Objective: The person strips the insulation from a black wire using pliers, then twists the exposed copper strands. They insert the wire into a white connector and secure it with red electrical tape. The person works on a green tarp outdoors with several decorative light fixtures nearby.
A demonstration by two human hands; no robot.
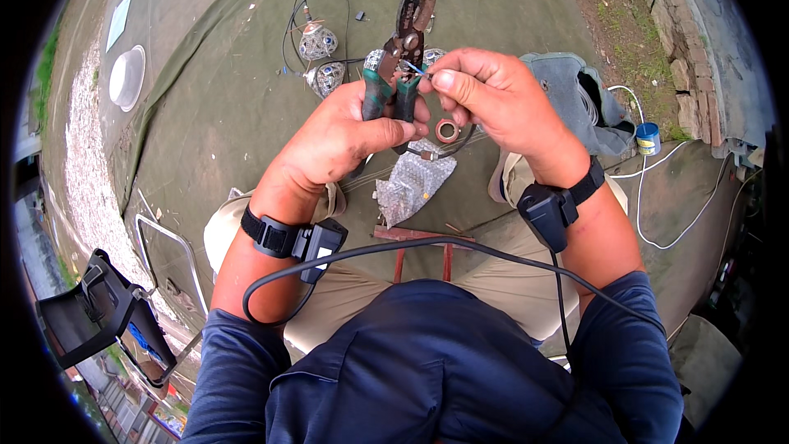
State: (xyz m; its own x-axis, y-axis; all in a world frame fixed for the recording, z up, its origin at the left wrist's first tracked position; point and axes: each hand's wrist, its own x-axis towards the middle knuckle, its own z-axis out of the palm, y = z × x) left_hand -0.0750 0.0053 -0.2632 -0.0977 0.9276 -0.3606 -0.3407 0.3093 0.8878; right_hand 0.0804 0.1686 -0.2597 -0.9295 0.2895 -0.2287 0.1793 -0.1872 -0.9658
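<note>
My left hand point(325, 136) is wrapped round the dark green handles of a pair of wire strippers point(411, 29), whose jaws point away from me. Between thumb and forefinger, my right hand point(501, 99) pinches a dark cable with a thin blue wire point(413, 68) at its end. The blue wire reaches the strippers just below their pivot; whether the blades touch it I cannot tell. Beyond my hands lie silver, patterned lamps point(317, 41) with black cords. Under my hands are a reddish tape roll point(447, 131) and a bubble-wrap packet point(413, 185).
A green tarp point(222, 107) covers the ground. On the right lie a grey-blue bag point(567, 103), a blue can point(648, 140) and loose white cable point(641, 214). Left are a whitish plastic bowl point(126, 78) and a black chair point(86, 312). A black cord point(460, 242) crosses between my forearms.
</note>
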